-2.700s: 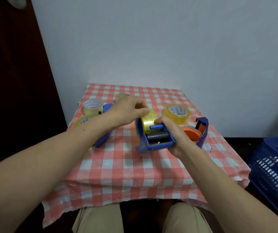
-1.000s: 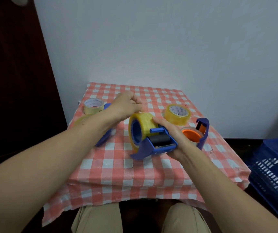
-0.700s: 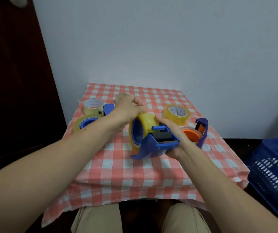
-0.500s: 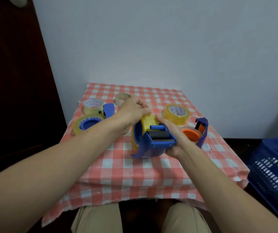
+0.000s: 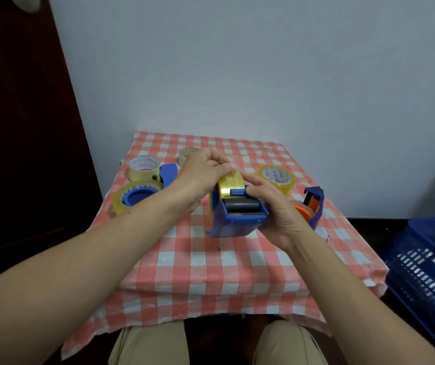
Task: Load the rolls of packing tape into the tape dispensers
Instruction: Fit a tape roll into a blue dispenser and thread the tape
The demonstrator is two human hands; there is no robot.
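Observation:
A blue tape dispenser (image 5: 237, 222) is held above the checked table, its black roller and toothed blade facing me. A yellow tape roll (image 5: 231, 187) sits mounted in it. My right hand (image 5: 271, 209) grips the dispenser from the right side, thumb by its blue tab. My left hand (image 5: 203, 177) rests on the top left of the roll, fingertips pinched at its upper edge. A second blue dispenser (image 5: 138, 197) with a roll on it lies flat at the left. A third dispenser (image 5: 312, 206), blue with an orange hub, lies at the right.
Loose rolls lie on the red-and-white checked cloth (image 5: 211, 264): a pale one (image 5: 144, 168) at the back left, a small one (image 5: 187, 154) behind my left hand, a yellow one (image 5: 277, 179) at the back right. A blue plastic crate (image 5: 427, 275) stands on the floor, right.
The dispenser has been turned so its blade end faces me squarely. My left hand came back down onto the top of the roll and now pinches at its edge.

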